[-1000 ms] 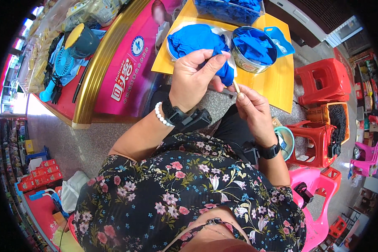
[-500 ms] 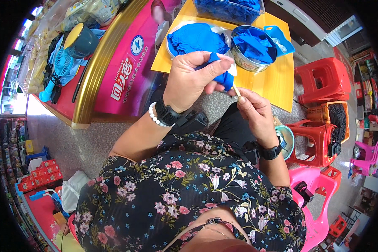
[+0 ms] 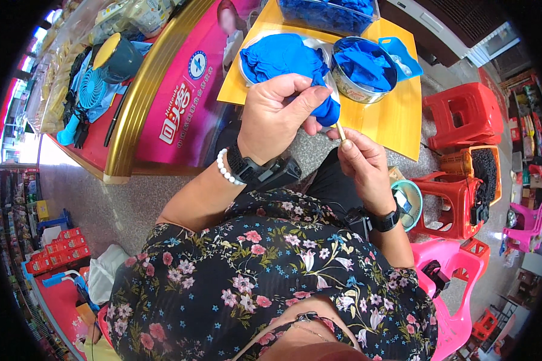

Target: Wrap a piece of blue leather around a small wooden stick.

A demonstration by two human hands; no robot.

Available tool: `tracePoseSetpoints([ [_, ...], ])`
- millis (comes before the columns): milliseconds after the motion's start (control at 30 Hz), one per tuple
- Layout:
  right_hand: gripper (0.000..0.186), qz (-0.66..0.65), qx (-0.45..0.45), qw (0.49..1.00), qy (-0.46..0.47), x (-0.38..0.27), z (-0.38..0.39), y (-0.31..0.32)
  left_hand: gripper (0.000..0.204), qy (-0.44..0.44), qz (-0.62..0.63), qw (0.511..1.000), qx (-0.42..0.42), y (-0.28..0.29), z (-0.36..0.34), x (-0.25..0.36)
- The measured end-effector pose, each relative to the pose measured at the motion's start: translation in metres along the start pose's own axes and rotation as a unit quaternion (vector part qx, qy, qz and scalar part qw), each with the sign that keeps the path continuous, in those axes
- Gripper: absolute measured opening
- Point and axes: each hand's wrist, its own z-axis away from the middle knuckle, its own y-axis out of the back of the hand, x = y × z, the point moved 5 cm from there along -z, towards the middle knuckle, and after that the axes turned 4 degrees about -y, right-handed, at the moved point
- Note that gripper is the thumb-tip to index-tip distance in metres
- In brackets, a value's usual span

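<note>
My left hand (image 3: pixel 277 120) pinches a bright blue cloth piece (image 3: pixel 327 114) between thumb and fingers above the near edge of the yellow table (image 3: pixel 391 129). A thin pale wooden stick (image 3: pixel 341 132) extends from the cloth's lower end, and my right hand (image 3: pixel 361 165) grips it below the cloth. Just beyond my hands sit a shallow container of blue cloth pieces (image 3: pixel 277 57) and a round tin (image 3: pixel 367 92) holding more. Behind them is a clear box (image 3: pixel 328 15) of blue pieces, with a small blue basket (image 3: pixel 406 67) at the right.
A pink counter (image 3: pixel 174 120) with gold trim stands left, carrying bags, a blue fan (image 3: pixel 92 89) and a dark cup (image 3: pixel 120 63). Red stools (image 3: pixel 461 114) and a pink chair (image 3: pixel 461 265) are at my right, beside a light-blue basin (image 3: pixel 408 201). Shelves of goods line both sides.
Both hands stay on the cloth and stick. Over the last second my left hand has shifted slightly left and the cloth has turned a little; my right hand has moved little.
</note>
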Motion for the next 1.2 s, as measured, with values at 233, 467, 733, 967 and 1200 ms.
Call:
tracePoseSetpoints([
  [233,0.025,0.064,0.005,0.998,0.017,-0.014,0.002,0.003,0.011,0.011,-0.004,1.000,0.007,0.005,-0.002,0.012],
  [467,0.024,0.098,-0.025,0.994,0.030,-0.010,0.003,0.002,0.011,-0.094,-0.172,0.977,-0.088,0.008,-0.010,0.016],
  [733,0.026,0.027,-0.042,0.999,-0.009,-0.005,-0.002,-0.002,0.017,0.047,0.003,0.999,-0.025,-0.011,0.004,0.000],
  [967,0.026,0.002,0.005,1.000,-0.008,-0.002,-0.004,0.003,0.026,-0.075,-0.226,0.971,-0.014,0.004,0.006,0.003],
  [1200,0.027,-0.008,0.013,1.000,-0.013,0.002,-0.007,0.005,0.026,-0.049,-0.172,0.984,-0.027,-0.001,0.007,-0.005],
])
